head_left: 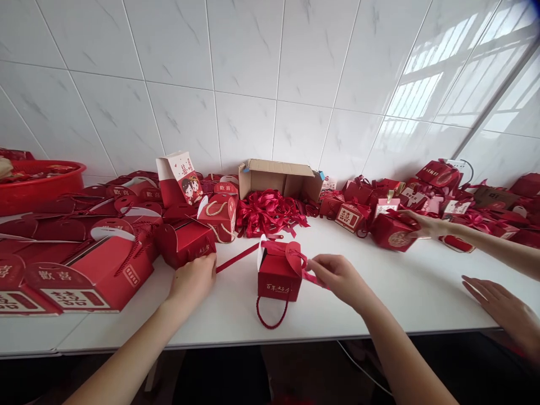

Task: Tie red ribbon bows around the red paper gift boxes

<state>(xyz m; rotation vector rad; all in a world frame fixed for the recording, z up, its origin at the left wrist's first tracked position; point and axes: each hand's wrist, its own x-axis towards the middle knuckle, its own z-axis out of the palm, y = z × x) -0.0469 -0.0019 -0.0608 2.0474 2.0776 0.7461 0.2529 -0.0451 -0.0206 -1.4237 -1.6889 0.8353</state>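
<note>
Leftward, larger boxes [101,275] crowd the white table [232,315]; next, the left hand [194,277] clasps a red ribbon [238,258]; centrally, a small red box [278,286] stands upright, and beside its rounded flap [292,257] the right hand [338,277] pinches ribbon.

Basin [37,192] cut off, co-worker's forearm [493,246] cropped

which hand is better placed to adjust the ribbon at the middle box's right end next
Probably the right hand: it's at the ribbon beside that end of the box; the left hand is past the other end, farther off.
</note>
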